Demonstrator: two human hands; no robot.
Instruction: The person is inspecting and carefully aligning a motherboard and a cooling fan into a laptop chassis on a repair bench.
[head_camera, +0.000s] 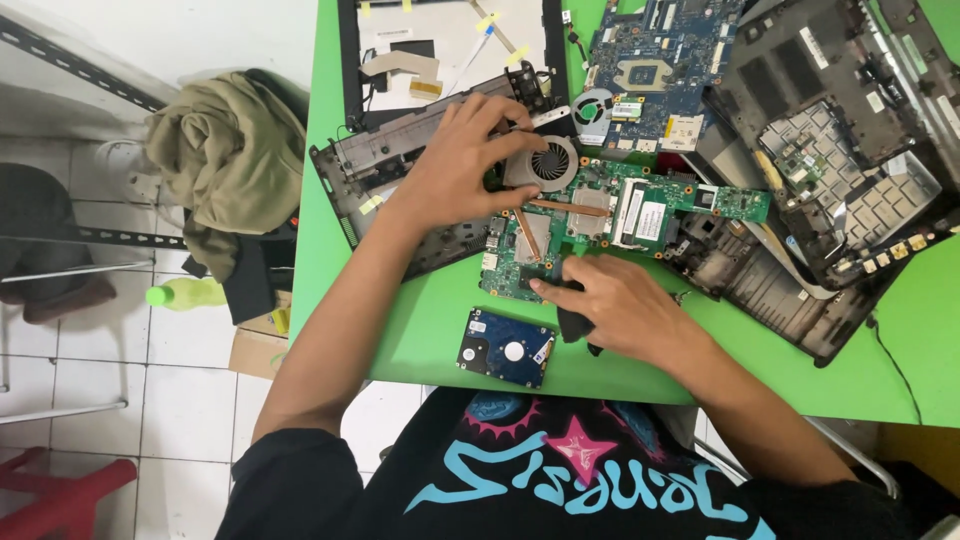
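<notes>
A green laptop motherboard (640, 210) lies on the green table (420, 330), with a copper heat pipe and a round cooling fan (550, 165) at its upper left. My left hand (460, 160) rests spread on the fan's left side, fingers touching the fan housing and the board edge. My right hand (615, 305) lies at the board's lower edge, its fingers closed on a small black object (572, 325), index finger pointing at the board. A blue hard drive (506, 347) sits just left of my right hand.
A black laptop base (400, 170) lies under my left hand. A second blue motherboard (660, 60), a screen bezel (350, 60) and more black laptop shells (830, 130) crowd the table's far and right sides. Beside the table, an olive cloth (230, 150) hangs over a chair.
</notes>
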